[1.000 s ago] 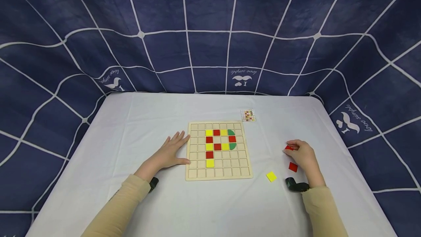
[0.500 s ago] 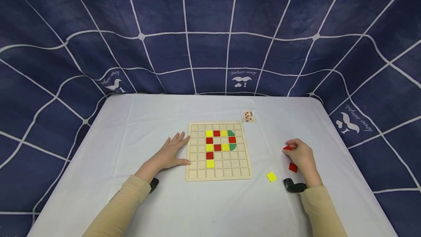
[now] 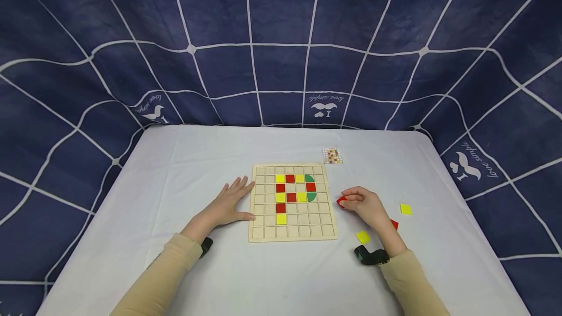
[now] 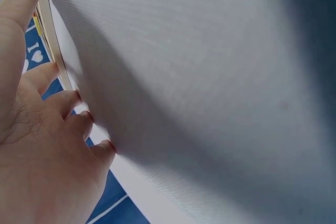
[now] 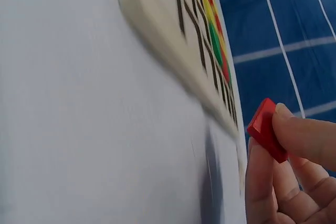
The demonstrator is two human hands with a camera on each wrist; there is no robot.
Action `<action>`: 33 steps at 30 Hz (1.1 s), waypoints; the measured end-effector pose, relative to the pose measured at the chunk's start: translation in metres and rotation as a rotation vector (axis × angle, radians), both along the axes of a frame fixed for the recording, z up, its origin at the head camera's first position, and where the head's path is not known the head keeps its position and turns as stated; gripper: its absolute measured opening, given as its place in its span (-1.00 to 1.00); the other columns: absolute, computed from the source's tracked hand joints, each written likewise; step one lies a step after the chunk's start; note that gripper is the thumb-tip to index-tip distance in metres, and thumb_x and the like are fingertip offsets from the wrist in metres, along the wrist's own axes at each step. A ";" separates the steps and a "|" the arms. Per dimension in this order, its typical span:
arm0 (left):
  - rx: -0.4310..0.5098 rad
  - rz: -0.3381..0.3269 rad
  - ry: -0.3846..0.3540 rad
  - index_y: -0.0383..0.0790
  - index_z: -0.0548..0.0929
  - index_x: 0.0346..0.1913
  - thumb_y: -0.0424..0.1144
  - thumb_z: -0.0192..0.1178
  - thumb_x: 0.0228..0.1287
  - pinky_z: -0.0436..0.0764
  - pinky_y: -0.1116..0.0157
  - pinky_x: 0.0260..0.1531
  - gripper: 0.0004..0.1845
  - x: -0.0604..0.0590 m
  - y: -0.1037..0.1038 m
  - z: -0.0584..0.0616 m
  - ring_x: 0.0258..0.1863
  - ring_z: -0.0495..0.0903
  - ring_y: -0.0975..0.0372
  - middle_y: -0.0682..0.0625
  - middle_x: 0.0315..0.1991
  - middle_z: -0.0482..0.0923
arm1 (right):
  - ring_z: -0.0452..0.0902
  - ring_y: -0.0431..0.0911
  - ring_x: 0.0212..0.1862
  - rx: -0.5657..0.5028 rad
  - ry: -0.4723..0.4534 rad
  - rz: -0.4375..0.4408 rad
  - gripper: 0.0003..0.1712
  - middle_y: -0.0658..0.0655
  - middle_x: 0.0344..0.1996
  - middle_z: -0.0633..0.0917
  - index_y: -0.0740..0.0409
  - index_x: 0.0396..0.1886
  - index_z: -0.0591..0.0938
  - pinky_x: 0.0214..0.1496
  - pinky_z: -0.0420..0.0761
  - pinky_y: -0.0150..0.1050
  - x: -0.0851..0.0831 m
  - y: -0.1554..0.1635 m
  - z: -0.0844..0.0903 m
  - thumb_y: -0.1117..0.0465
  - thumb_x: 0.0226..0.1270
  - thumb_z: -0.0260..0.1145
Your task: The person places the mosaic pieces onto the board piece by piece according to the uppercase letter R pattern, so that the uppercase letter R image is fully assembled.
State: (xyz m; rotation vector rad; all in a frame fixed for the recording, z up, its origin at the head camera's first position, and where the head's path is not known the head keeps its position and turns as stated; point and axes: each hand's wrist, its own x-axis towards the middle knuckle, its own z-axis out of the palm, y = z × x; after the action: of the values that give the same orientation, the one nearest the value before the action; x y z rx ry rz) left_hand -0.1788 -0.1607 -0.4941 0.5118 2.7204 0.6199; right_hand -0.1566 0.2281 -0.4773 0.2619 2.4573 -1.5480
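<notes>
A wooden grid board lies mid-table, with red and yellow square tiles and green quarter-round tiles set in its cells, forming a P-like shape. My left hand rests at the board's left edge, thumb and fingers spread, fingertips touching the rim. Just right of the board, my right hand pinches a red square tile between thumb and fingers, held above the cloth. Beneath the right wrist lie a yellow tile and a partly hidden red tile. Another yellow tile is farther right.
A small printed pattern card lies behind the board's far right corner. White cloth covers the table. A dark blue curtain with white lines surrounds the back and sides.
My right hand has lifted the red tile and carried it left toward the board, uncovering a yellow tile at the right. The left hand stays in place on the board's edge.
</notes>
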 end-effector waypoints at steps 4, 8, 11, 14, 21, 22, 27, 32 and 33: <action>-0.006 -0.002 0.005 -0.12 0.13 0.55 0.24 0.43 -0.02 -0.15 -0.15 0.53 0.13 -0.001 0.001 0.000 0.59 -0.17 -0.09 -0.20 0.59 -0.08 | 0.66 -0.20 -0.32 -0.028 0.009 0.066 -0.71 0.05 -0.33 0.78 0.21 -0.14 0.70 -0.27 0.61 -0.41 0.006 -0.033 -0.002 0.25 0.15 0.50; -0.003 0.000 0.004 -0.12 0.14 0.55 0.24 0.43 -0.03 -0.15 -0.15 0.53 0.13 0.000 0.001 0.000 0.59 -0.17 -0.10 -0.20 0.59 -0.08 | 0.64 -0.18 -0.35 -0.049 0.049 0.145 -0.77 0.04 -0.37 0.77 0.18 -0.21 0.75 -0.29 0.62 -0.40 0.014 -0.063 -0.002 0.28 0.10 0.52; 0.000 -0.001 0.004 -0.12 0.14 0.55 0.23 0.44 -0.03 -0.15 -0.15 0.53 0.13 0.000 0.000 0.001 0.59 -0.17 -0.10 -0.21 0.59 -0.08 | 0.65 -0.19 -0.36 -0.059 0.074 0.208 -0.79 0.03 -0.38 0.77 0.15 -0.22 0.76 -0.29 0.64 -0.40 0.019 -0.081 -0.004 0.26 0.11 0.52; -0.001 -0.002 0.002 -0.12 0.14 0.55 0.23 0.44 -0.03 -0.15 -0.15 0.53 0.13 0.000 0.000 0.001 0.59 -0.17 -0.09 -0.20 0.59 -0.08 | 0.67 -0.22 -0.35 -0.051 0.111 0.276 -0.80 0.01 -0.37 0.77 0.11 -0.22 0.76 -0.28 0.67 -0.41 0.023 -0.097 -0.007 0.24 0.12 0.52; -0.001 -0.006 0.000 -0.12 0.13 0.55 0.23 0.43 -0.02 -0.15 -0.15 0.53 0.13 0.000 -0.001 0.001 0.59 -0.17 -0.09 -0.20 0.59 -0.09 | 0.65 -0.26 -0.42 0.011 0.181 0.357 -0.86 -0.05 -0.43 0.76 0.06 -0.29 0.75 -0.36 0.66 -0.42 0.030 -0.121 -0.014 0.26 0.12 0.52; -0.001 -0.007 0.000 -0.12 0.13 0.55 0.24 0.43 -0.02 -0.15 -0.15 0.53 0.13 0.000 -0.001 0.001 0.59 -0.17 -0.09 -0.20 0.59 -0.09 | 0.64 -0.26 -0.43 0.022 0.188 0.367 -0.87 -0.06 -0.46 0.74 0.05 -0.30 0.75 -0.37 0.66 -0.42 0.031 -0.123 -0.014 0.25 0.13 0.51; -0.008 -0.006 -0.005 -0.12 0.12 0.55 0.25 0.42 -0.02 -0.15 -0.15 0.54 0.13 -0.001 -0.001 0.001 0.59 -0.18 -0.09 -0.20 0.59 -0.09 | 0.59 -0.27 -0.46 0.079 0.199 0.401 -0.90 -0.12 -0.51 0.70 0.01 -0.34 0.76 -0.39 0.64 -0.44 0.033 -0.129 -0.016 0.23 0.14 0.51; -0.006 -0.006 -0.010 -0.12 0.12 0.55 0.25 0.42 -0.01 -0.15 -0.14 0.54 0.13 -0.002 0.000 0.002 0.59 -0.17 -0.10 -0.20 0.59 -0.09 | 0.54 -0.30 -0.48 0.135 0.248 0.438 -0.93 -0.13 -0.50 0.66 0.00 -0.36 0.77 -0.40 0.62 -0.45 0.033 -0.131 -0.015 0.21 0.16 0.50; -0.004 -0.006 -0.012 -0.12 0.12 0.55 0.24 0.42 -0.01 -0.15 -0.14 0.54 0.13 -0.001 0.000 0.002 0.59 -0.18 -0.10 -0.20 0.59 -0.09 | 0.53 -0.30 -0.47 0.145 0.258 0.445 -0.94 -0.13 -0.50 0.66 0.00 -0.36 0.77 -0.40 0.62 -0.45 0.034 -0.131 -0.015 0.21 0.16 0.50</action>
State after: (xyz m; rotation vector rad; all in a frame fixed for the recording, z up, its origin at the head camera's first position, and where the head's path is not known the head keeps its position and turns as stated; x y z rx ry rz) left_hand -0.1803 -0.1612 -0.4921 0.5135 2.7077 0.6132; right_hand -0.1231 0.0968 -0.4919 -0.4615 2.5831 -1.2785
